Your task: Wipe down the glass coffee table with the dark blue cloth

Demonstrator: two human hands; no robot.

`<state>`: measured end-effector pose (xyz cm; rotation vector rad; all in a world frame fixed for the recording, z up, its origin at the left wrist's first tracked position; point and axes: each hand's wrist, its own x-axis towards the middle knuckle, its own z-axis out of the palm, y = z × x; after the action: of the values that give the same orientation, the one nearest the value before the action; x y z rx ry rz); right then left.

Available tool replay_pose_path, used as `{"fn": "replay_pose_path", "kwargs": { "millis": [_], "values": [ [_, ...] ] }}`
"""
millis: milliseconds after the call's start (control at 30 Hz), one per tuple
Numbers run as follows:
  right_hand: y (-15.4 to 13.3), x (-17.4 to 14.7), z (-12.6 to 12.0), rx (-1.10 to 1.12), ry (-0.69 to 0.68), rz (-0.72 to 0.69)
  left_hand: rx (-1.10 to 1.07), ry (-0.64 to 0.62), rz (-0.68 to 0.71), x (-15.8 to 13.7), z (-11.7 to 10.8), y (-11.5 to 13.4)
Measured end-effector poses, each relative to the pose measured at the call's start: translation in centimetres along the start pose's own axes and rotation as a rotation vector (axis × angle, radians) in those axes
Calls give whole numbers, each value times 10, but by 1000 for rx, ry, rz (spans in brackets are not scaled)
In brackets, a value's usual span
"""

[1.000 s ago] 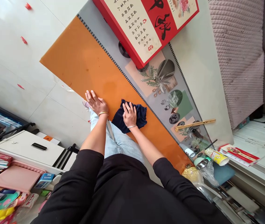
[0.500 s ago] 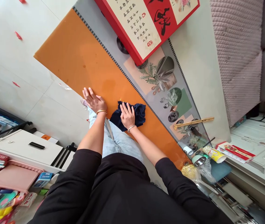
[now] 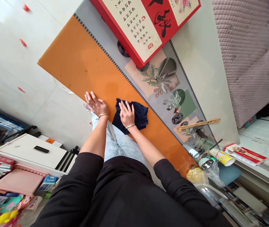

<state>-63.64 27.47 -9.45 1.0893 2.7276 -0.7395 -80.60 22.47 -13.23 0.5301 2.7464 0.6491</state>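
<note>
A crumpled dark navy cloth [image 3: 140,115] lies on the orange tabletop [image 3: 77,47], partly over the edge nearest my body. My right hand [image 3: 126,114] presses on the cloth from above with its fingers stretched out flat, and a bracelet circles that wrist. To the left of the cloth, my left hand [image 3: 96,105] rests palm down on the bare orange surface. Its fingers are spread and it holds nothing. Whatever is beneath the cloth is hidden.
A large red and cream box [image 3: 146,31] stands on the grey patterned runner [image 3: 153,91]. Further right are a wooden tong-like tool [image 3: 199,125], a white cup [image 3: 194,153], a yellow popcorn cup [image 3: 223,157] and a bowl [image 3: 205,164]. A white cabinet [image 3: 30,151] stands lower left.
My right hand has slid the cloth slightly left and away from me, covering small yellowish bits at its far edge. My left hand stays in place on the table. The view has shifted a little.
</note>
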Motion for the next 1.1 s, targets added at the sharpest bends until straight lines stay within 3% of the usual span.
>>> {"fn": "replay_pose_path", "kwargs": {
  "millis": [733,1100],
  "values": [
    [0,-6,3,36,85,25,8,66,-48,-1,-7,9],
    [-8,-2,6,28,121,78,-33,18,-78,-1,-11,16]
  ]
}}
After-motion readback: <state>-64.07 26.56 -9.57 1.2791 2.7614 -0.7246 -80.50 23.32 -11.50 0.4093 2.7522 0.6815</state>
